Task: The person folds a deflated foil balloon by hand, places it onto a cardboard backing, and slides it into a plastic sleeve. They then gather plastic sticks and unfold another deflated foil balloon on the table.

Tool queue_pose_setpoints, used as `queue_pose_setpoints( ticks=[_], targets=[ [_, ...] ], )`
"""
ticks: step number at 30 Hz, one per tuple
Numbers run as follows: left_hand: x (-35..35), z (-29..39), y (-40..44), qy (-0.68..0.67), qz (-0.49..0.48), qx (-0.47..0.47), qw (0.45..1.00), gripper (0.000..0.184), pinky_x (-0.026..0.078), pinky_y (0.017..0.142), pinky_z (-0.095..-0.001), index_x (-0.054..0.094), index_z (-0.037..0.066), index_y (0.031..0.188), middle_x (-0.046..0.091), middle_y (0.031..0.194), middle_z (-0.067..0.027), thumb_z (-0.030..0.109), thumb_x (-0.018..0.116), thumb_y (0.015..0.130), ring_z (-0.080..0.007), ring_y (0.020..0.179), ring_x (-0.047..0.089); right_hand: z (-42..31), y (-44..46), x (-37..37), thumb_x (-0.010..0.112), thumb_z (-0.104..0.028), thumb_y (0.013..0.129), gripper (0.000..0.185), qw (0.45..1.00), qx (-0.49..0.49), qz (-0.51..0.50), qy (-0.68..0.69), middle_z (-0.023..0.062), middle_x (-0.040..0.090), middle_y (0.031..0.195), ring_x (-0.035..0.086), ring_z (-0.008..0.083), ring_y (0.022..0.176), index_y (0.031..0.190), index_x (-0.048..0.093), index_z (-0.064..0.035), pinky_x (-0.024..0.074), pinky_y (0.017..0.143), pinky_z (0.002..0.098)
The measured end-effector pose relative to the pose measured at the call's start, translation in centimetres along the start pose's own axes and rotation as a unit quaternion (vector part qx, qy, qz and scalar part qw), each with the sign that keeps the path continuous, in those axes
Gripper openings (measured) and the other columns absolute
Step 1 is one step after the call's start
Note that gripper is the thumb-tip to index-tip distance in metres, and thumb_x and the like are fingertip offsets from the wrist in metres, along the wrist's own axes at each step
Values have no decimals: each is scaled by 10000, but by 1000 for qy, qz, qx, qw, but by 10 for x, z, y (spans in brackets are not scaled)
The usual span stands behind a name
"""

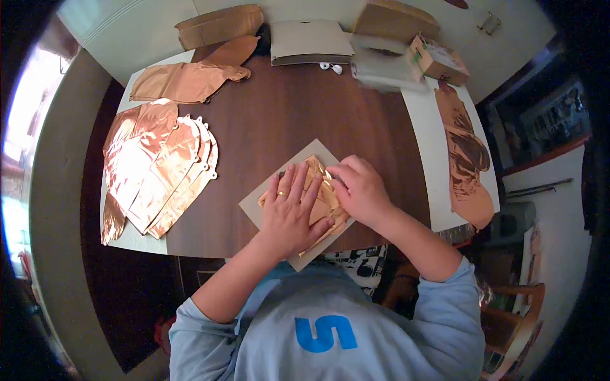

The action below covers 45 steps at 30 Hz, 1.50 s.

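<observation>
A grey-beige cardboard square (pixel 252 204) lies turned cornerwise near the front edge of the table. On it rests a folded, shiny rose-gold foil balloon (pixel 314 165), partly hidden under my hands. My left hand (pixel 289 213), with a ring on one finger, presses flat on the foil with its fingers spread. At the right side of the foil, my right hand (pixel 363 190) is closed, its thumb and fingers pinching the foil's edge.
Flat foil balloons (pixel 152 159) are stacked at the left, with more copper-coloured ones (pixel 181 82) behind. Another long foil piece (pixel 460 152) lies at the right. Along the back are a stack of cardboard sheets (pixel 308 39), white earphones (pixel 330 67), clear plastic bags (pixel 384 66) and a small box (pixel 438 61).
</observation>
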<state>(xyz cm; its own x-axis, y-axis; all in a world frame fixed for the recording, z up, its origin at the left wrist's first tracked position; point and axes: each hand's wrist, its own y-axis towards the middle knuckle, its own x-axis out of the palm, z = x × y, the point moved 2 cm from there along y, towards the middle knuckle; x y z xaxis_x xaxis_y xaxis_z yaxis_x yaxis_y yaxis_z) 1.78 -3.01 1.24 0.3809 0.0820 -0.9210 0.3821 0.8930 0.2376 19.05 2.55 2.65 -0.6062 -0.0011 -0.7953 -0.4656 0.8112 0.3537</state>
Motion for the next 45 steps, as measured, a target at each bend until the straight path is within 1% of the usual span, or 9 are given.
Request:
queue_pose_setpoints(
  ticks=[4,7,10,20,24,28,31,40,45],
  targets=[
    [3,-1,-1,21,-2,5,1000,825,187,1149,-569,414,45,1447,355,1503,-252,601,563,857,-443,1411,295,-15,12,5,617,-180,885,388,995,-97,-9,-37,156,534,1283,502,371,1180,1251,567,-59,412,989,491],
    [5,-2,-2,17,13,14,1000,844,185,1148,-575,420,17,1433,365,1495,-255,614,562,854,-445,1403,306,-9,15,20,575,-302,922,509,986,-117,-63,-106,194,390,1477,349,394,1365,1360,490,-57,277,1115,558],
    [2,-1,-1,13,15,11,1000,825,188,1148,-571,444,12,1412,370,1497,-244,613,551,859,-420,1406,319,-7,14,27,508,-414,948,622,979,-92,-140,-120,205,291,1551,228,379,1451,1423,422,-22,174,1159,583],
    [1,-5,-6,-16,6,11,1000,843,160,1157,-583,323,36,1493,267,1552,-244,581,531,884,-439,1429,252,-1,13,27,413,-562,951,810,976,-73,-165,-123,222,244,1568,173,369,1477,1475,303,45,101,1167,589],
    [-10,-12,-10,-105,-4,-4,994,718,186,1153,-586,394,21,1446,328,1506,-250,391,595,865,-440,1403,295,-7,14,25,389,-595,950,840,971,-73,-172,-150,226,235,1569,165,367,1479,1477,288,51,107,1167,587],
    [-53,-43,-23,-182,-37,19,982,620,332,1113,-504,493,31,1369,437,1426,-232,157,665,787,-407,1329,417,-8,13,26,503,-528,934,816,972,-78,-159,-152,239,229,1564,195,376,1467,1475,289,45,104,1168,580],
    [-77,-68,-33,-173,-69,-27,982,502,477,999,-398,594,61,1271,555,1317,-181,29,649,773,-369,1201,547,-12,15,23,401,-592,952,846,968,-65,-182,-163,230,232,1567,168,365,1477,1484,263,51,107,1171,582],
    [-74,-77,-20,-134,-68,50,987,359,497,938,-417,647,53,1176,631,1185,-143,52,662,817,-349,1069,604,-12,17,22,390,-597,964,850,968,-45,-197,-149,228,212,1578,165,357,1480,1496,237,48,104,1180,557],
    [-69,-81,-21,-142,-63,40,987,300,517,893,-418,676,42,1099,655,1125,-133,42,671,799,-345,1016,621,-8,16,23,375,-613,963,862,966,-56,-203,-150,226,209,1580,153,356,1483,1498,232,48,90,1183,554]
  ],
)
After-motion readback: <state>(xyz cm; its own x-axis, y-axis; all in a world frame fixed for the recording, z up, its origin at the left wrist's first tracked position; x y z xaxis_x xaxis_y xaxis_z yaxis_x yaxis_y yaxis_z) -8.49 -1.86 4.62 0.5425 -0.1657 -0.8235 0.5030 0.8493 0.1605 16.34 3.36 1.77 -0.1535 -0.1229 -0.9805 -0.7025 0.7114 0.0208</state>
